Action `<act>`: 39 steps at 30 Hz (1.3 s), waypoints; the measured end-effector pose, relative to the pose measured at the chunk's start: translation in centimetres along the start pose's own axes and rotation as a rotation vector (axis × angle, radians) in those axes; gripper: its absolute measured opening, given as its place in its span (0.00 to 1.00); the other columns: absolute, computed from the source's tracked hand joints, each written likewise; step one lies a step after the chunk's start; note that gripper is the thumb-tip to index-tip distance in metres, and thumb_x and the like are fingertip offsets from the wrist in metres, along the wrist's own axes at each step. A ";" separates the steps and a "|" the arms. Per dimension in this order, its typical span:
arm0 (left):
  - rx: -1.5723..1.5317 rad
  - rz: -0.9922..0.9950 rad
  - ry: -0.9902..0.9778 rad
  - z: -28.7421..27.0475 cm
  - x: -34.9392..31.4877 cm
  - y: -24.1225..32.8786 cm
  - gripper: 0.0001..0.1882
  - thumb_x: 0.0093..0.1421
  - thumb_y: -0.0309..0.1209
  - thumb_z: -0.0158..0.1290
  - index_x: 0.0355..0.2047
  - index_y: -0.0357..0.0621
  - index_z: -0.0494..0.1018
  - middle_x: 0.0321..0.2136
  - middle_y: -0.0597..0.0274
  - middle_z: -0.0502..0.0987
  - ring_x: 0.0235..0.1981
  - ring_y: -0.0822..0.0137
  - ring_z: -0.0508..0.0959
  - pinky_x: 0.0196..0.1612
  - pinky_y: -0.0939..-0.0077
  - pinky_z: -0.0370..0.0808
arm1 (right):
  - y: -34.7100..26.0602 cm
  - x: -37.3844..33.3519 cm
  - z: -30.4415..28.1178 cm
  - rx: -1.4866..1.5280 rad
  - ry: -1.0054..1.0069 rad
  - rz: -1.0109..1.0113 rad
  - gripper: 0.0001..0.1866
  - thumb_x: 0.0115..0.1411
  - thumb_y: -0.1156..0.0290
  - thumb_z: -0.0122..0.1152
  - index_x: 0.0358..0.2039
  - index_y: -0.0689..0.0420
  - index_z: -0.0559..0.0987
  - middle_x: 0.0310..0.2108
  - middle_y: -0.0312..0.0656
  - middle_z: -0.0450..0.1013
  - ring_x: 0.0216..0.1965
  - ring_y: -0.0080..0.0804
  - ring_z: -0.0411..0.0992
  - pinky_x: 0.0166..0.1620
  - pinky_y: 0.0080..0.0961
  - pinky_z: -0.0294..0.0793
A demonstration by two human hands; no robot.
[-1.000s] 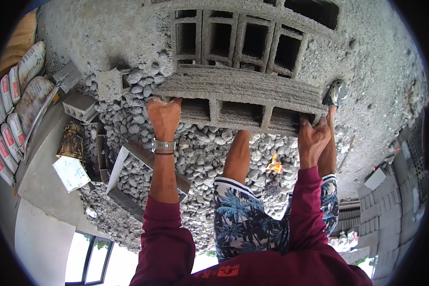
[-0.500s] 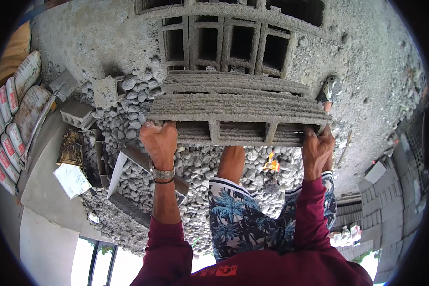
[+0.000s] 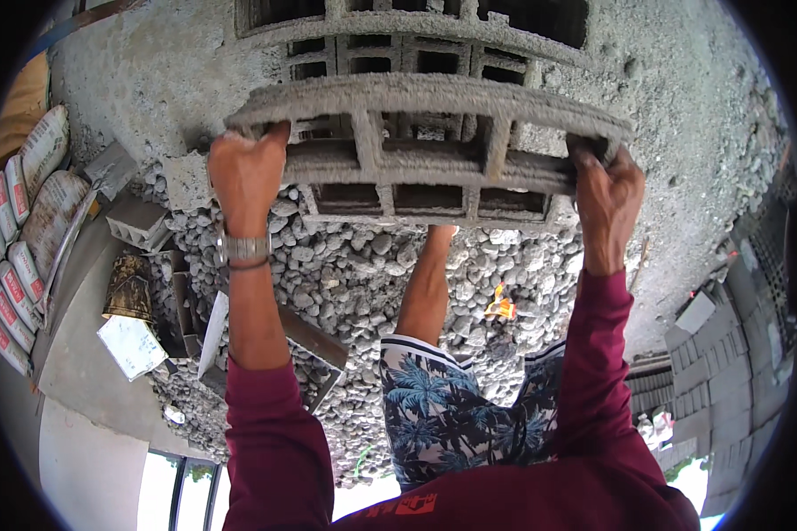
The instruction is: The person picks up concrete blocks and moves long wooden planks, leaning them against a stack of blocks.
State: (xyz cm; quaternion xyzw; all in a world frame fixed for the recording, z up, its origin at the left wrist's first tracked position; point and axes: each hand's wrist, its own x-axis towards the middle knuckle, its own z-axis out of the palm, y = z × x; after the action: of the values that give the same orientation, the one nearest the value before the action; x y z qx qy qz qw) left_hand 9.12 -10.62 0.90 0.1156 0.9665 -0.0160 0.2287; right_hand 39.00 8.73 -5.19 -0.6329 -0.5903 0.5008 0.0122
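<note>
A grey concrete hollow block point(image 3: 434, 91) is held up in both hands, its open cells facing me. My left hand point(image 3: 246, 177), wearing a metal watch, grips its left end, with fingers hooked into the end cell. At the opposite end my right hand point(image 3: 609, 203) is closed the same way. Beneath the held block, partly covered by it, lies another hollow block point(image 3: 429, 215) on the gravel. Through the cells I see more blocks standing behind. A further hollow block point(image 3: 407, 25) crosses the top edge of the view.
Loose gravel point(image 3: 372, 305) spreads around my legs, with an orange scrap point(image 3: 501, 305) on it. To the left are stacked bags point(image 3: 13, 274), a stained bucket point(image 3: 127, 288), a small hollow block point(image 3: 138, 221) and boards. Grey paving blocks point(image 3: 726, 372) are piled at right.
Both hands have raised the block and moved it away from me, tilting it. The block beneath it now shows. My left hand has shifted left and upward in view.
</note>
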 end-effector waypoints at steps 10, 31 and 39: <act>0.263 0.018 -0.003 5.6 10.5 -0.1 0.23 0.43 0.46 0.62 0.26 0.34 0.78 0.32 0.39 0.79 0.37 0.42 0.79 0.42 0.56 0.76 | 2.2 7.0 7.3 -0.267 0.001 0.079 0.18 0.45 0.59 0.64 0.17 0.65 0.76 0.19 0.57 0.73 0.24 0.51 0.74 0.33 0.41 0.72; 0.449 1.097 -0.126 4.3 4.6 -0.7 0.28 0.53 0.35 0.59 0.54 0.42 0.68 0.51 0.50 0.73 0.51 0.49 0.72 0.54 0.60 0.70 | -0.4 3.4 8.7 -0.753 -0.346 -0.962 0.21 0.53 0.66 0.65 0.46 0.59 0.73 0.40 0.48 0.73 0.37 0.40 0.74 0.51 0.39 0.68; 0.502 1.037 -0.216 6.1 6.9 -0.7 0.23 0.53 0.29 0.59 0.51 0.43 0.71 0.39 0.47 0.77 0.38 0.46 0.78 0.42 0.58 0.76 | 1.1 5.9 9.4 -0.862 -0.428 -0.952 0.22 0.52 0.68 0.62 0.47 0.60 0.70 0.32 0.48 0.76 0.35 0.44 0.77 0.51 0.40 0.71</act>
State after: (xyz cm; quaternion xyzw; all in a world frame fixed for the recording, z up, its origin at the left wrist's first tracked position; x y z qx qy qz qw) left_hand 5.63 -10.36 -7.68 0.6216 0.7217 -0.1420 0.2693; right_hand 32.58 7.46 -14.17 -0.1392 -0.9411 0.2751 -0.1391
